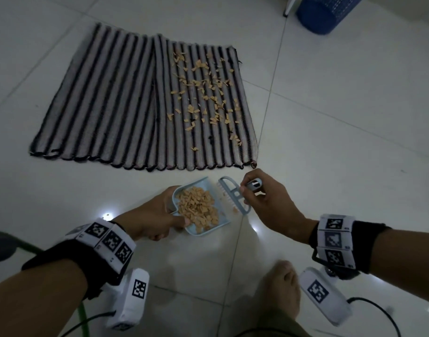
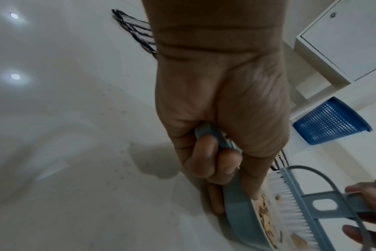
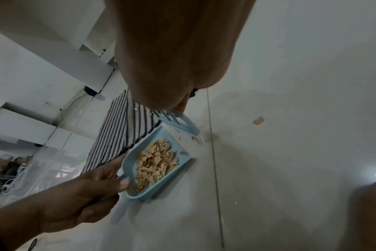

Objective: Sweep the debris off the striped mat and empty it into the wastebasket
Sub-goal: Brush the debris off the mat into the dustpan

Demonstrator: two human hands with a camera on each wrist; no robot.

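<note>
The striped mat (image 1: 116, 100) lies flat on the tiled floor, with tan debris (image 1: 203, 93) scattered over its right half. In front of it my left hand (image 1: 155, 220) grips the handle of a light blue dustpan (image 1: 218, 220) heaped with tan chips (image 1: 198, 207); the pan sits on the floor. My right hand (image 1: 259, 198) holds the handle of a small blue brush (image 1: 232, 193), its white bristles (image 2: 290, 203) at the pan's open edge. The blue mesh wastebasket (image 1: 327, 10) stands at the far right, beyond the mat.
A single tan chip (image 3: 258, 120) lies on the bare floor to the right of the brush. White cabinets (image 2: 341, 40) stand behind the wastebasket. My bare foot (image 1: 284, 295) is on the tiles between my forearms. Cables trail from both wrist cameras.
</note>
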